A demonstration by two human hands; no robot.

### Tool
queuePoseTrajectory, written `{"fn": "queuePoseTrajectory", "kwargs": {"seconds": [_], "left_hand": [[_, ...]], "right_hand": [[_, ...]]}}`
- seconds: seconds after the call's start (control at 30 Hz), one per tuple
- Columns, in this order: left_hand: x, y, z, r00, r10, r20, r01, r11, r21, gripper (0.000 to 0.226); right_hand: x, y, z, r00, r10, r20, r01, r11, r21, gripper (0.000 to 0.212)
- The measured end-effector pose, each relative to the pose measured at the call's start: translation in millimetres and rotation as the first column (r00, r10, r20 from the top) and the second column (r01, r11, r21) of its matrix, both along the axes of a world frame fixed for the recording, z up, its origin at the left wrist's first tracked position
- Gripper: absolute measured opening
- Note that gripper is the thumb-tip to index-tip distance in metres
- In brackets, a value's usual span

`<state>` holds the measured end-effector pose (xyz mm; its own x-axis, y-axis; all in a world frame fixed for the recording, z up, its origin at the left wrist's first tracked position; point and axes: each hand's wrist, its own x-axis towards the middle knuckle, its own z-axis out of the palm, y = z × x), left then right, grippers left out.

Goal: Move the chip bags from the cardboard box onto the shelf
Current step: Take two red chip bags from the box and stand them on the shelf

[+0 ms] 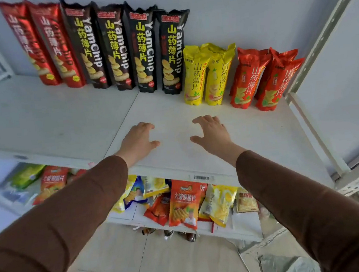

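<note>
1. Shelving, a white metal shelf board (67, 116), carries my stock: tall foil chip bags (122, 51) lean upright against the wall, labels outward.
2. Cardboard box: out of view.
3. My left hand (138, 141) and right hand (212, 133) hover open, empty.

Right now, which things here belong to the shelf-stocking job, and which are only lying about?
Job:
- white shelf
- black chip bags
- tall red chip bags
- yellow chip bags
- short red chip bags
- left hand and right hand, both empty

Lying about:
- snack packs on the lower shelf
- bottles on the floor
</note>
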<state>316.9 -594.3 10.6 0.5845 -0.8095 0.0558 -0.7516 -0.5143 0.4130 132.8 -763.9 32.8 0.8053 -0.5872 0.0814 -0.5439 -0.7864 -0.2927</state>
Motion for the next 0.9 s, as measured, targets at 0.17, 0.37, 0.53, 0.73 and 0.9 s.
{"fn": "queuePoseTrajectory", "kwargs": {"seconds": [0.17, 0.37, 0.53, 0.73, 0.9], "left_hand": [[8, 105, -12, 0.982, 0.19, 0.008, -0.189, 0.982, -0.014, 0.059], [-10, 248, -37, 0.91, 0.414, -0.039, -0.412, 0.91, 0.051, 0.051], [-24, 369, -54, 0.83, 0.551, -0.089, -0.542, 0.833, 0.106, 0.048], [-15, 524, -82, 0.721, 0.678, -0.144, -0.659, 0.735, 0.161, 0.056], [-6, 647, -109, 0.631, 0.746, -0.214, -0.717, 0.666, 0.207, 0.05]], "right_hand": [[45, 84, -10, 0.974, 0.225, -0.027, -0.226, 0.974, -0.006, 0.056], [82, 201, -42, 0.894, 0.446, -0.051, -0.444, 0.895, 0.041, 0.056], [108, 312, -71, 0.806, 0.579, -0.122, -0.576, 0.815, 0.062, 0.058], [155, 465, -97, 0.711, 0.694, -0.118, -0.686, 0.72, 0.102, 0.055], [187, 584, -138, 0.645, 0.74, -0.187, -0.721, 0.672, 0.17, 0.058]]}}
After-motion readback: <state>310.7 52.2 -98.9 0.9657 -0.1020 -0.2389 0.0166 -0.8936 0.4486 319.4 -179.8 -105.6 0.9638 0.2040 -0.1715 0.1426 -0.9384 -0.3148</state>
